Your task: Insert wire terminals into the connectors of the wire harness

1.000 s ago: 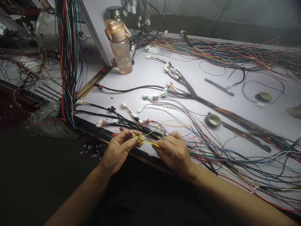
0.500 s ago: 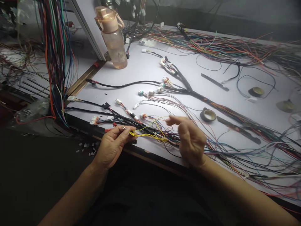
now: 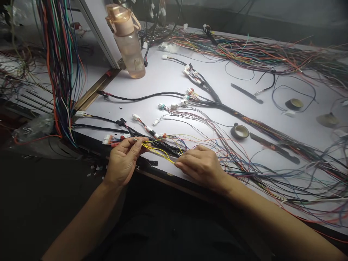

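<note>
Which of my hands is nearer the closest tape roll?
Your right. The right hand is on your side of the tape roll, left of it; the left hand is much farther left, pinching yellow wires.

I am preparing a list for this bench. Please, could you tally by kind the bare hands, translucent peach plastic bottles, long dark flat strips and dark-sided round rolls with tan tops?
Bare left hand and right hand, on thin yellow wires: 2
Translucent peach plastic bottle: 1
Long dark flat strips: 2
Dark-sided round rolls: 2, plus one blurred disc not counted
Total: 7
</note>
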The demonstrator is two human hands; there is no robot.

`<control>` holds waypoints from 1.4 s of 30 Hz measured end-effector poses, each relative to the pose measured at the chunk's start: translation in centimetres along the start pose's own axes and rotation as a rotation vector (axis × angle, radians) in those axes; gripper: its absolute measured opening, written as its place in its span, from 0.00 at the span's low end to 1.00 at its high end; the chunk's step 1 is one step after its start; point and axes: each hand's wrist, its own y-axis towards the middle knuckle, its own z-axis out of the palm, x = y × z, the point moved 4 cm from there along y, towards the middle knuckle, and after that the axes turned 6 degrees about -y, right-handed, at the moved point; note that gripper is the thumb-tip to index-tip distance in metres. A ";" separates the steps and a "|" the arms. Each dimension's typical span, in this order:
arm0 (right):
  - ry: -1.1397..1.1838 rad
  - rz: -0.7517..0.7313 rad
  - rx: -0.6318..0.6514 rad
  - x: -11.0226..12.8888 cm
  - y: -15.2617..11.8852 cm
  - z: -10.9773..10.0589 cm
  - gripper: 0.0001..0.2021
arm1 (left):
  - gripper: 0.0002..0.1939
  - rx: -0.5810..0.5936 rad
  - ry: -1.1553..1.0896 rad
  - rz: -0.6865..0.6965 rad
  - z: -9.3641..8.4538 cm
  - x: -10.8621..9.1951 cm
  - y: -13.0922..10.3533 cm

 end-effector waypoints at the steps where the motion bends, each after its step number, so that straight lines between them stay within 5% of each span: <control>1: -0.028 -0.012 0.059 -0.2 0.1 0.0 0.12 | 0.09 -0.022 0.008 0.021 0.0 0.1 0.1; 8: -0.231 -0.088 0.224 0.0 -0.5 -0.5 0.14 | 0.11 0.007 0.163 0.065 0.3 0.7 -0.1; 15: -0.195 0.044 0.107 1.1 -1.4 -0.8 0.09 | 0.10 0.080 0.106 -0.110 0.6 0.6 -0.5; 21: -0.134 0.183 -0.143 3.4 1.3 -1.0 0.08 | 0.10 0.144 0.087 -0.109 1.3 0.9 -1.0; 30: -0.306 0.224 -0.135 4.2 3.4 3.5 0.05 | 0.13 0.201 0.020 -0.139 0.9 0.6 -1.4; 42: -0.359 0.225 -0.123 4.4 4.1 1.4 0.06 | 0.15 0.246 -0.045 -0.219 1.1 -0.1 -1.6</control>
